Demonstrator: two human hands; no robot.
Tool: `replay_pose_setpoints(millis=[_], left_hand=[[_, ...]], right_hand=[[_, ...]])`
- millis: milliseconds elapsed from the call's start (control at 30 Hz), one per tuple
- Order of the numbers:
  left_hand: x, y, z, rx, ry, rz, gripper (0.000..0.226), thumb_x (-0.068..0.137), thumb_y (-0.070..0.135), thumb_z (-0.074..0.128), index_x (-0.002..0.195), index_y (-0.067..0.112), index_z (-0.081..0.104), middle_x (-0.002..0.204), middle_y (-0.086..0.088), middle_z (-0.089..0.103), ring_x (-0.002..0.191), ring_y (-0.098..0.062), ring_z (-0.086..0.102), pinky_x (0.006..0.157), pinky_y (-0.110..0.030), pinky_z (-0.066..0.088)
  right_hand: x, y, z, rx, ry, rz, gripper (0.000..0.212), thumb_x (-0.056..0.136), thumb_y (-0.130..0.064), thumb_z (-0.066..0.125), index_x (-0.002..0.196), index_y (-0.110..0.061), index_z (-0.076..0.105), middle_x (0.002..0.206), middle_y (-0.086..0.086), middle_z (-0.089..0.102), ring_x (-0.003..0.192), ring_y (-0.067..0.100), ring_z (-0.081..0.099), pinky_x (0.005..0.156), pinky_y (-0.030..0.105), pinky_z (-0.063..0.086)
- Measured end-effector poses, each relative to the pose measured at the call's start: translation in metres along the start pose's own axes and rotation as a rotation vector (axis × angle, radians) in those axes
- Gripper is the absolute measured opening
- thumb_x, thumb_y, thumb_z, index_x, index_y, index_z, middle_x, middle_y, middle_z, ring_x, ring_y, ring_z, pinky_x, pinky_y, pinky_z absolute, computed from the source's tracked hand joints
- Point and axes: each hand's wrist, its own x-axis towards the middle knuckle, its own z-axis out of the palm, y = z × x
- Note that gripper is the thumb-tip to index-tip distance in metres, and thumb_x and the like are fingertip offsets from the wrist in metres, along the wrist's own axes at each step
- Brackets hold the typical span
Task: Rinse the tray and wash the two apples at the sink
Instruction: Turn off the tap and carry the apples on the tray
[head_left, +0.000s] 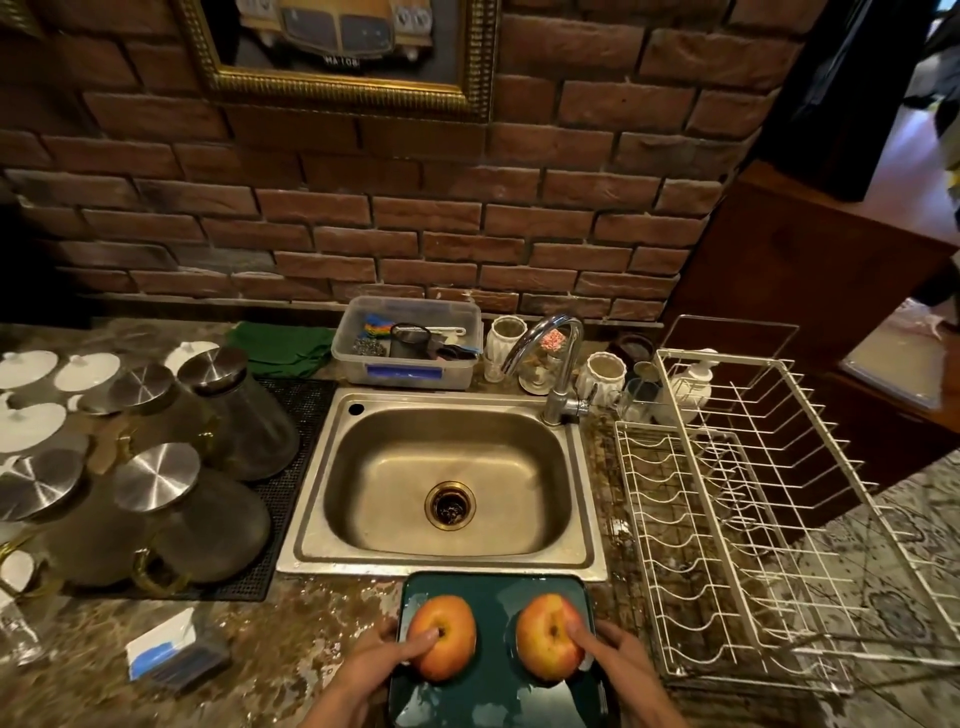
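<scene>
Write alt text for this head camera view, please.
Two hands, left hand and right hand, each grip a red-yellow apple, left apple and right apple, on a dark green rectangular tray before an empty steel sink.

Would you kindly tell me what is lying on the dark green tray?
Two apples sit on the tray: left apple, right apple. Each hand's fingers rest on one. The tray surface beneath them is hidden.
</scene>
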Motion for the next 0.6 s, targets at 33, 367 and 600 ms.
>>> replay_pose_setpoints(millis=[33, 367, 600], left_hand=[[-0.001, -0.001, 0.0, -0.004, 0.002, 0.001, 0.122, 0.041, 0.024, 0.098, 0.146, -0.002, 0.042, 0.139, -0.024, 0.054, 0.123, -0.042, 0.056, 0.11, -0.054, 0.044], [-0.019, 0.008, 0.003, -0.088, -0.07, 0.013, 0.134, 0.038, 0.02, 0.101, 0.154, 0.011, 0.034, 0.156, -0.017, 0.038, 0.14, -0.041, 0.038, 0.118, -0.055, 0.031], [-0.029, 0.021, 0.001, -0.021, -0.036, 0.061, 0.128, 0.045, 0.025, 0.099, 0.154, 0.014, 0.033, 0.158, -0.017, 0.036, 0.139, -0.041, 0.041, 0.115, -0.053, 0.036]], right_hand=[[0.001, 0.001, 0.0, 0.002, -0.003, 0.002, 0.118, 0.046, -0.048, 0.092, 0.143, 0.002, 0.046, 0.145, 0.018, 0.052, 0.134, 0.032, 0.048, 0.112, 0.037, 0.036], [-0.014, -0.004, 0.004, 0.037, 0.021, -0.001, 0.081, 0.07, -0.026, 0.087, 0.14, -0.001, 0.053, 0.145, 0.016, 0.054, 0.139, 0.03, 0.044, 0.117, 0.036, 0.028], [-0.026, -0.007, 0.008, 0.133, 0.022, -0.047, 0.13, 0.037, -0.044, 0.09, 0.148, 0.0, 0.04, 0.152, 0.019, 0.045, 0.14, 0.033, 0.042, 0.12, 0.045, 0.029]])
